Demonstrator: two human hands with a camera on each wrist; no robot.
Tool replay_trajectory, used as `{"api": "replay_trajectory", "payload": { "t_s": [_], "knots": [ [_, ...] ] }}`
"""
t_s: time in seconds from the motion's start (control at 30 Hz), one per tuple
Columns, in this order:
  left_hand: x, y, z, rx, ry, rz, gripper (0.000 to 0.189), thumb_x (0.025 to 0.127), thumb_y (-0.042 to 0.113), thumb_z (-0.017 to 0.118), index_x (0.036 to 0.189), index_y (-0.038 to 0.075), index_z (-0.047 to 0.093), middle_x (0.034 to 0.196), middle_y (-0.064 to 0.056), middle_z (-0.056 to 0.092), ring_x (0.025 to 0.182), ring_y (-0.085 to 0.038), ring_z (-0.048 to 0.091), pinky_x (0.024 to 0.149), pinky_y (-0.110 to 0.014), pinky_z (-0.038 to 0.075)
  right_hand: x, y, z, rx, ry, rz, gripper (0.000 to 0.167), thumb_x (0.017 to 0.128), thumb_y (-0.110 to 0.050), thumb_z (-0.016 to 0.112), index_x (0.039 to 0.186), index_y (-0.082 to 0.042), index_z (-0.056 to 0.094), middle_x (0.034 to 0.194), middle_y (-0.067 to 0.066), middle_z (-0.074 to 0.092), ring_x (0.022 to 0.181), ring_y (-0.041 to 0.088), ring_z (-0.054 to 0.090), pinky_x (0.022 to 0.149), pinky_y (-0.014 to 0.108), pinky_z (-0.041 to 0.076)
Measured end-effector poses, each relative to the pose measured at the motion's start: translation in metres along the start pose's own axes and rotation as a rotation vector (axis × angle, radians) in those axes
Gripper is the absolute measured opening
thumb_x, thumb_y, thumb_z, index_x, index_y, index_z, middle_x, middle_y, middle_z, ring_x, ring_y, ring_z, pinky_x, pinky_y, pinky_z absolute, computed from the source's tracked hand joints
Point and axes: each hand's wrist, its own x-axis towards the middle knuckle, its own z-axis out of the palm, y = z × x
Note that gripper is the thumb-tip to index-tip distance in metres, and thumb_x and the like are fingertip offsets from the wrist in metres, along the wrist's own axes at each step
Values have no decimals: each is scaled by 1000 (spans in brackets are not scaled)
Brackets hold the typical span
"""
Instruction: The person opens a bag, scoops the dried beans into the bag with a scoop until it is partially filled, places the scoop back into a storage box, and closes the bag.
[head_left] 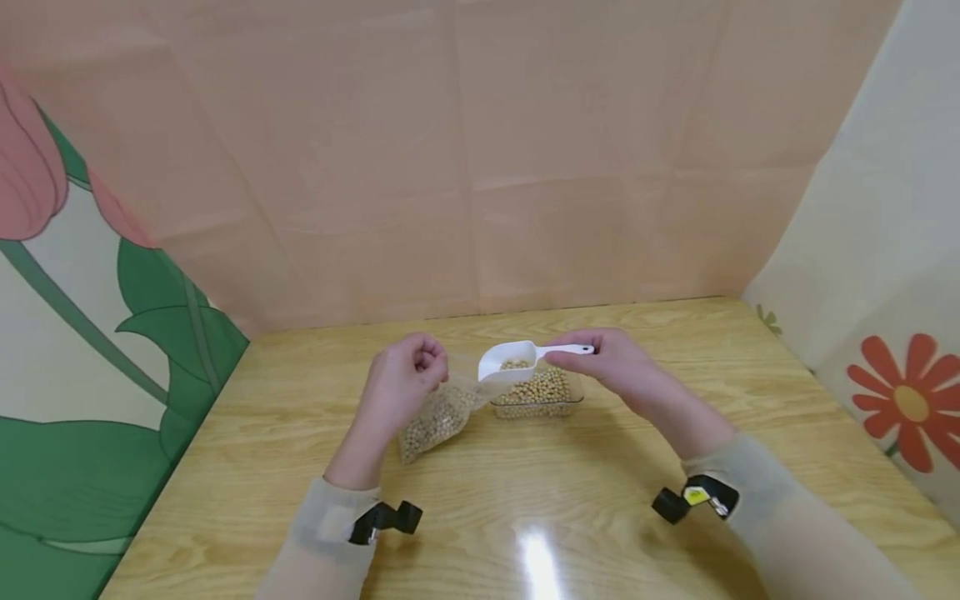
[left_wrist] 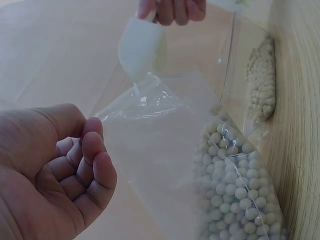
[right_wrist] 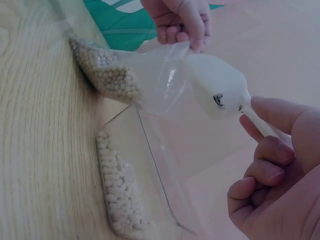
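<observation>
My left hand (head_left: 401, 375) pinches the top edge of a clear plastic bag (left_wrist: 145, 125), which holds many pale round beans (left_wrist: 235, 190) in its lower part. In my right hand (head_left: 611, 362) is a white scoop (head_left: 510, 360), gripped by its handle, with some beans lying in its bowl. The scoop's lip is right at the bag's opening in the right wrist view. Under the scoop stands a clear rectangular container (right_wrist: 140, 165) of the same beans (head_left: 536, 392), partly hidden by the scoop in the head view.
All of this is on a light wooden table (head_left: 480, 492). A pinkish covering (head_left: 465, 167) hangs behind the table. Walls painted with flowers (head_left: 911, 402) stand at both sides. A black camera mount is strapped to each wrist.
</observation>
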Motion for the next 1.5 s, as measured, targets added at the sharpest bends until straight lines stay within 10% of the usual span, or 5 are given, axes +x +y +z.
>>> {"api": "replay_trajectory", "payload": {
  "t_s": [0.4,0.8,1.5],
  "knots": [
    [1,4,0,11,-11,11,5,104,5,70,102,8,73,83,0,72,74,-18,69,63,-30,56,4,-27,12,-232,11,-108,36,98,-41,86,122,-14,84,97,2,78,71,18,56,61,30,46],
    [2,1,-2,7,-6,3,6,103,5,69,103,8,74,85,-1,73,73,-18,69,63,-31,56,0,-49,15,-378,17,-241,24,99,-30,85,118,-15,86,103,-1,81,81,15,69,73,35,56],
    [3,-2,-8,-20,-3,-20,5,106,10,68,104,10,73,84,-1,73,74,-20,68,59,-28,50,-15,-13,-26,-246,120,-78,40,101,-39,83,129,-11,82,126,12,76,91,20,62,73,31,53]
  ]
}}
